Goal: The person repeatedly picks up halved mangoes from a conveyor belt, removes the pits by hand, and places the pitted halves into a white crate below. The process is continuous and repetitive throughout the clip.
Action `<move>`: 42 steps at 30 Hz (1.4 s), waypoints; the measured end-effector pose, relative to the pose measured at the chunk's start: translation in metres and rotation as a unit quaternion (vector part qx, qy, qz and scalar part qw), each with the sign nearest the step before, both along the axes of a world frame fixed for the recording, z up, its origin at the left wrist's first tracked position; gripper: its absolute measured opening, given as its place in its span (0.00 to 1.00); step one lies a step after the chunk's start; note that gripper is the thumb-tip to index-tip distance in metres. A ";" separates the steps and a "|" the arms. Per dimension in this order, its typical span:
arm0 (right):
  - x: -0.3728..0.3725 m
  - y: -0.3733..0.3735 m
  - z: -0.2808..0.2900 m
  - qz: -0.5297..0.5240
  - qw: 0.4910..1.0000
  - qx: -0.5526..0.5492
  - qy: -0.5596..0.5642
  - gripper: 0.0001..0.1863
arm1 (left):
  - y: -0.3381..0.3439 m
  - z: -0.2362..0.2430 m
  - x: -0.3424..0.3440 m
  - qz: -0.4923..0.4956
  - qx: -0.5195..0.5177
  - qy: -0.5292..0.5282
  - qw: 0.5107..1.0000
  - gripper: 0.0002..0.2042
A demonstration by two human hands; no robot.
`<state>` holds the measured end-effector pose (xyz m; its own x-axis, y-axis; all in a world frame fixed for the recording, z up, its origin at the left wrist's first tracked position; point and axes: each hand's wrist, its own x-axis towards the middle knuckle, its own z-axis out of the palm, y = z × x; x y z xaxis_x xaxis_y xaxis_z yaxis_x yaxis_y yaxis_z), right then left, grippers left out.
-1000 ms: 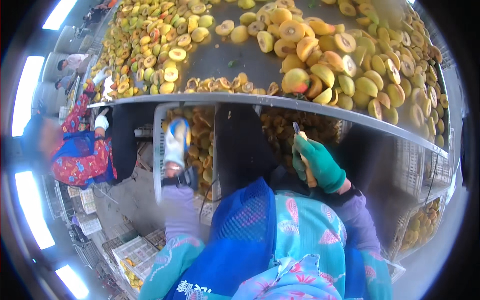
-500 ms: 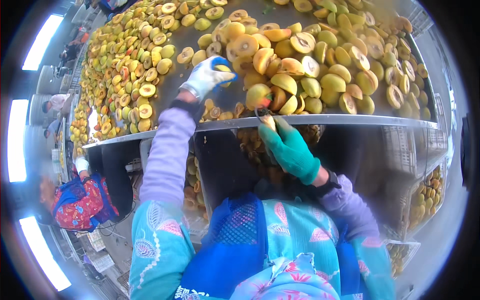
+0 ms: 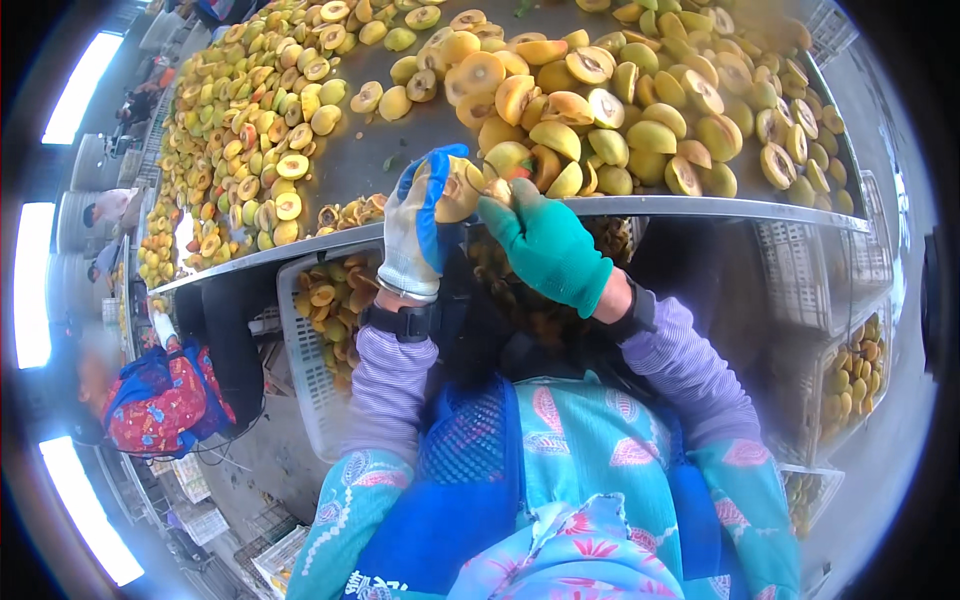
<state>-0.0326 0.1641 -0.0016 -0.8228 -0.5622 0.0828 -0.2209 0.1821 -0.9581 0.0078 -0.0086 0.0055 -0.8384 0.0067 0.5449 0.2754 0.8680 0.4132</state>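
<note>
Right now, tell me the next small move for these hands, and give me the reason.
I'd likely ease the tool in the right hand gently into the yellow fruit piece. The left hand grips that piece right beside the tool, so little travel seems needed. Whether the tool's tip touches it is hard to tell.

The left hand wore a white-and-blue glove, the right hand a green one. Black wristbands met lilac striped sleeves. The turquoise shirt bore pink leaf prints, the blue vest had mesh, and pink flowers dotted the scarf.
</note>
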 end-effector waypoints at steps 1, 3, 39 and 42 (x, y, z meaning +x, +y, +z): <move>0.006 -0.002 -0.002 -0.012 0.999 0.019 0.034 0.20 | 0.002 0.001 0.002 0.003 -0.002 -0.005 1.000 0.22; 0.010 -0.002 -0.001 -0.023 0.996 0.047 0.068 0.20 | 0.006 -0.002 0.002 -0.001 0.014 -0.009 1.000 0.15; 0.028 0.001 -0.016 -0.008 0.975 -0.146 -0.170 0.20 | 0.034 0.021 -0.010 -0.037 0.252 -0.107 0.961 0.17; 0.023 -0.006 -0.032 -0.029 0.964 -0.152 -0.216 0.20 | 0.024 0.016 -0.017 -0.004 0.326 -0.191 0.926 0.16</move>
